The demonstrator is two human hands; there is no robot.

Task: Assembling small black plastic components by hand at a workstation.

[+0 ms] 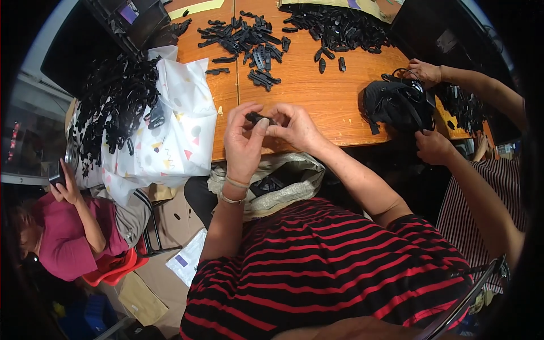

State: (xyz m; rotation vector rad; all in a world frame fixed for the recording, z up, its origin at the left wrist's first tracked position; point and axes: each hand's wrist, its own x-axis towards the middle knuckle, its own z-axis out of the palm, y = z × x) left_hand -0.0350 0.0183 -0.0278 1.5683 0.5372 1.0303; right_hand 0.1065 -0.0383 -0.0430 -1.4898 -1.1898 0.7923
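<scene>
Both hands, left hand (242, 148) and right hand (294, 129), meet over the table (317, 96) edge. Small parts (249, 39) lie behind them, a bag (396, 105) to the right.

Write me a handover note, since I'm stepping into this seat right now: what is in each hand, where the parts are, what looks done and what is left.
Left hand: fingers pinch one end of a small black plastic part, held above the near edge of the wooden table.
Right hand: grips the other end of that same part.
Parts: loose black pieces scattered mid-table, a denser pile at the far right, a tangled black heap on the white patterned bag to the left. An open plastic bag sits in the lap.
Done: cannot tell which pieces are finished.
Left: large piles remain on the table.
A neighbour's hands work on a black bag to the right.
</scene>
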